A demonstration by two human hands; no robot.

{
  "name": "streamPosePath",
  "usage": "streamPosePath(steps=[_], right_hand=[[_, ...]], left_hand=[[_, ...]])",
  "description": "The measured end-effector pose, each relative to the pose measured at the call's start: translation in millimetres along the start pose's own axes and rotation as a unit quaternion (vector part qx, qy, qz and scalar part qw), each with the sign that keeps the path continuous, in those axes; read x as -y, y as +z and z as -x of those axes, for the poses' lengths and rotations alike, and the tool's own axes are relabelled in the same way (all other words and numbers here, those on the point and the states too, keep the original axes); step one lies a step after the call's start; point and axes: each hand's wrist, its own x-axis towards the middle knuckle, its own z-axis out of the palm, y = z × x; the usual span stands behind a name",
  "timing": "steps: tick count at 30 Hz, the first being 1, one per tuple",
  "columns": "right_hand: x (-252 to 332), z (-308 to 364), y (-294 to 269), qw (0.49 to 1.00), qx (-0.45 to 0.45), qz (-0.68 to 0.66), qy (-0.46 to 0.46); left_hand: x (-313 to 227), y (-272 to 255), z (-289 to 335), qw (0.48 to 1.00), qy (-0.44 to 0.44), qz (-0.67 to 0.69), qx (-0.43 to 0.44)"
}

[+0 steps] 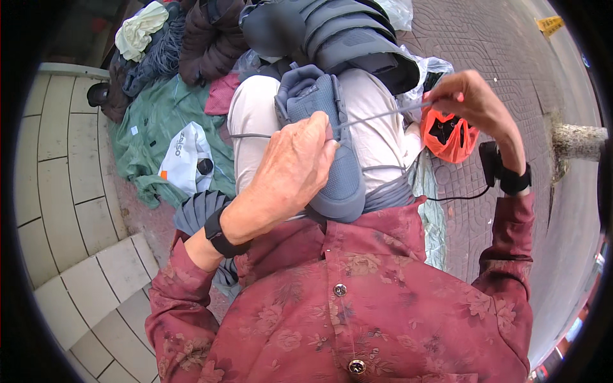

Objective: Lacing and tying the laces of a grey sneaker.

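Note:
A blue-grey sneaker (341, 185) lies on my lap between my thighs, its toe pointing toward me. My left hand (290, 159) is closed over the shoe's lacing area, thumb and forefinger pinching a grey shoelace (383, 116). Off to the right, my right hand (469, 99) is raised and pinches the same lace, which runs nearly straight between the two hands. Another stretch of lace (249, 135) trails left across my thigh. A bundle of loose grey laces (389, 196) rests on my lap right of the toe. My left hand hides part of the tongue and eyelets.
Nested dark grey shoe parts (348, 41) are stacked beyond my knees. A red plastic bag (450, 135) sits on the paving at right. A green cloth (150, 134) and a white bag (188, 156) lie left, below piled clothes (156, 48). A black cable (463, 197) hangs near my right wrist.

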Motion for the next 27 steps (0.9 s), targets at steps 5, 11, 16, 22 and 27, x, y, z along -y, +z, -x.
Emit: streamPosePath(steps=[5, 11, 16, 22, 27], right_hand=[[-19.9, 14.9, 35.2, 0.979, -0.131, 0.118, -0.101], [-18.9, 12.1, 49.3, 0.948, -0.199, 0.247, 0.001], [-50.0, 1.5, 61.2, 0.964, -0.256, 0.042, 0.050], [-123.5, 29.1, 44.1, 0.855, -0.281, -0.358, 0.249], [-172.2, 51.0, 24.5, 0.714, -0.330, -0.529, 0.320]], left_hand=[[-11.3, -11.5, 0.6, 0.996, 0.028, -0.086, 0.019], [-1.1, -19.2, 16.5, 0.994, -0.085, -0.043, 0.048], [-11.2, -32.2, 23.0, 0.992, -0.101, 0.021, 0.068], [-50.1, -103.3, 39.8, 0.956, -0.048, 0.152, 0.248], [-51.8, -170.8, 144.2, 0.874, -0.009, 0.453, -0.173]])
